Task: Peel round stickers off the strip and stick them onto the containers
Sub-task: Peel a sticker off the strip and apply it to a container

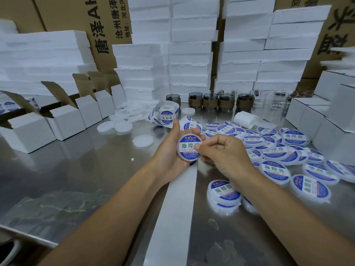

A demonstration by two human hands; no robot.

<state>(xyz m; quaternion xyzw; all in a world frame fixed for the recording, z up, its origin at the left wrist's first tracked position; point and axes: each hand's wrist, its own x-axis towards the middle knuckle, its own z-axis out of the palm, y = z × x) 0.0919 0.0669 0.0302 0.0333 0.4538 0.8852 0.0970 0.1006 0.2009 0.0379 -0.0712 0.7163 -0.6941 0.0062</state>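
My left hand (171, 150) grips a round translucent lid (189, 148) that bears a blue and white round sticker, tilted toward me. My right hand (224, 152) has curled fingers and presses a fingertip on the sticker's right edge. The white backing strip (172, 212) runs from under my hands down to the near edge of the table. A roll of stickers (168, 112) stands behind my hands, with loose strip (189, 122) trailing from it. Many stickered lids (223, 192) lie scattered to the right.
Plain lids (143, 141) lie left of centre on the steel table (86, 169). Open white cartons (65, 120) line the left, closed ones (330, 121) the right. Glass jars (210, 101) and foam stacks (190, 54) stand at the back.
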